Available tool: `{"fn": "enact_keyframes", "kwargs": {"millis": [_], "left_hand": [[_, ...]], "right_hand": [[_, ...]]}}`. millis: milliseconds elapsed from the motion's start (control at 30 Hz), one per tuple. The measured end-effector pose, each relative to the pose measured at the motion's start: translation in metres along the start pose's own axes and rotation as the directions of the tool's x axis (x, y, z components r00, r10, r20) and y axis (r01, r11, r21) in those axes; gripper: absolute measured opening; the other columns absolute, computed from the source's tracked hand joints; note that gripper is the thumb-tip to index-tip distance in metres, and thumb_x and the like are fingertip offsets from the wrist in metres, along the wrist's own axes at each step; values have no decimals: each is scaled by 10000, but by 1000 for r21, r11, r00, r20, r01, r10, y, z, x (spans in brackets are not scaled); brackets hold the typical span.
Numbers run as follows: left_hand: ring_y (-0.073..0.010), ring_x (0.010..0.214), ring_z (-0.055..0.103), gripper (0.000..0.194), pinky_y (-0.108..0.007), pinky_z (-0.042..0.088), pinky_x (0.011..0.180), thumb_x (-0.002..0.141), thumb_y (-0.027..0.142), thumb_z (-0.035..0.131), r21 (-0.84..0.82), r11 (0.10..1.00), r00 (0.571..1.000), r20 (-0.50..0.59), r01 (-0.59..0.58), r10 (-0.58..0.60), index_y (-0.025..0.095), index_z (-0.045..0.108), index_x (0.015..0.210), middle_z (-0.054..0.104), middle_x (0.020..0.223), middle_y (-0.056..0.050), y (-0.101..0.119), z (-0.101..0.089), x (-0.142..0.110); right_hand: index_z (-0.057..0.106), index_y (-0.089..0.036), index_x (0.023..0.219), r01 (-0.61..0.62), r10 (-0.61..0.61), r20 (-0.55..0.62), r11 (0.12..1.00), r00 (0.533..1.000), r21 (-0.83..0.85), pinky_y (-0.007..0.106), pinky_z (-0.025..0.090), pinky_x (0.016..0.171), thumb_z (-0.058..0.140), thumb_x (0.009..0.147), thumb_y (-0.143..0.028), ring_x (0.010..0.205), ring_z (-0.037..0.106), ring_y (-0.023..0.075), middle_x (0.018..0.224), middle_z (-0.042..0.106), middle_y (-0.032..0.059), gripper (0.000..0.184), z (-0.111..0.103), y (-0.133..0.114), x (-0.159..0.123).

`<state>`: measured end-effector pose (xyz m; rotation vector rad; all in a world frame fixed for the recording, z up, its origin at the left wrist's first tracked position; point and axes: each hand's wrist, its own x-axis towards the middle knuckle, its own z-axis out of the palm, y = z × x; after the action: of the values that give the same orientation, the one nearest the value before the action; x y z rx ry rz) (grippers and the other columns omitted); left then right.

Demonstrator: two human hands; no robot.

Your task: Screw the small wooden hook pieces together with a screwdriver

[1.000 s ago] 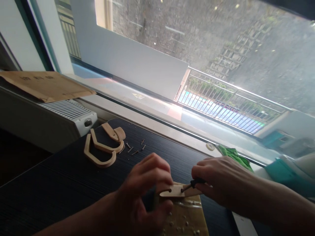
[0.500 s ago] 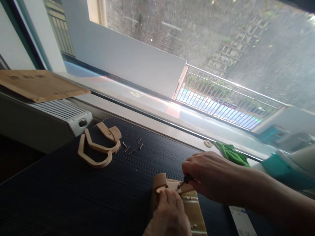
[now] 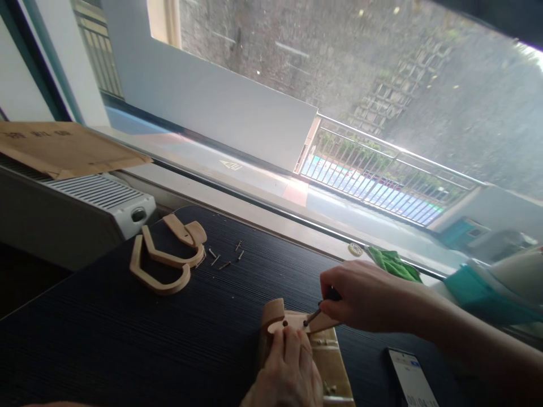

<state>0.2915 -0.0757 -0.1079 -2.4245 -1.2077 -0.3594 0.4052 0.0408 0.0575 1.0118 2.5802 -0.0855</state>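
Observation:
My left hand (image 3: 288,373) lies at the bottom edge, fingers pressed together on a small pale wooden piece (image 3: 280,317) with a curled end. That piece rests on a brown cardboard block (image 3: 333,362) on the black table (image 3: 127,333). My right hand (image 3: 360,297) is closed round a small black-handled screwdriver (image 3: 320,308), whose tip touches the wooden piece beside my left fingertips.
Curved wooden pieces (image 3: 163,260) and several loose screws (image 3: 224,260) lie at the table's far left. A phone (image 3: 409,381) sits at the lower right. A green cloth (image 3: 392,263) and a teal object (image 3: 479,294) rest on the sill, a radiator (image 3: 85,198) stands left.
My left hand has dropped from gripping the wooden piece at mid-frame to pressing it from below. The view shifted right, bringing the phone into sight. The right hand stays on the screwdriver.

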Motion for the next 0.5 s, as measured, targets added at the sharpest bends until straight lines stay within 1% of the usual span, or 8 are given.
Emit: {"fn": "enact_keyframes", "kwargs": {"millis": [67,133,200,233,300,400,467,500], "left_hand": [[-275,972,611,212,-413,446,842,888,141,519,28,1000,998,-58,13,-11,70,570,1081,656,1096,-156,1,5,-4],[-265,938,618,199,-401,441,829,899,168,511,68,997,991,-132,44,-35,85,585,1063,662,1083,-140,2,12,-6],[-258,909,620,196,-396,437,817,911,184,489,96,993,982,-180,69,-51,92,596,1047,669,1058,-122,3,15,-6],[-258,902,619,197,-398,437,812,914,185,480,104,992,981,-188,75,-55,93,600,1040,673,1044,-114,3,14,-6],[-258,900,612,205,-403,437,803,916,180,469,105,992,986,-159,72,-55,93,599,1048,671,1038,-105,1,10,-3],[-257,894,603,228,-410,438,784,917,180,465,99,994,996,-83,49,-40,95,592,1086,659,1061,-111,-1,4,1],[-261,898,598,235,-420,436,780,914,181,471,105,994,997,-68,43,-36,94,591,1097,655,1075,-119,0,5,2],[-265,907,596,232,-426,433,785,910,176,478,110,993,996,-75,48,-40,94,594,1093,657,1076,-121,1,6,2]], "right_hand": [[661,-209,748,51,-53,-16,993,998,-102,252,247,499,542,793,-243,548,501,125,625,625,4,132,-4,-9,-4],[656,-195,736,143,-144,5,971,990,-192,255,216,472,546,796,-170,523,458,110,665,618,10,127,-8,-19,-7],[647,-183,694,240,-237,43,934,971,-265,261,201,452,548,798,-114,514,414,106,695,604,18,160,-12,-26,-8],[642,-177,674,278,-271,63,916,960,-290,265,199,448,548,796,-93,513,399,108,700,597,22,175,-12,-28,-8],[638,-170,665,330,-319,87,896,944,-295,271,207,451,549,782,-67,523,394,114,699,588,25,179,-10,-28,-6],[633,-166,681,334,-333,45,914,942,-229,263,239,476,543,758,-45,554,424,118,713,594,23,169,-4,-25,-4],[630,-165,676,271,-273,13,946,962,-179,256,251,489,529,756,-51,558,447,116,707,604,23,172,0,-23,-2],[631,-163,666,211,-211,16,964,977,-161,255,250,487,526,761,-69,551,461,115,690,610,26,170,1,-23,-1]]}}
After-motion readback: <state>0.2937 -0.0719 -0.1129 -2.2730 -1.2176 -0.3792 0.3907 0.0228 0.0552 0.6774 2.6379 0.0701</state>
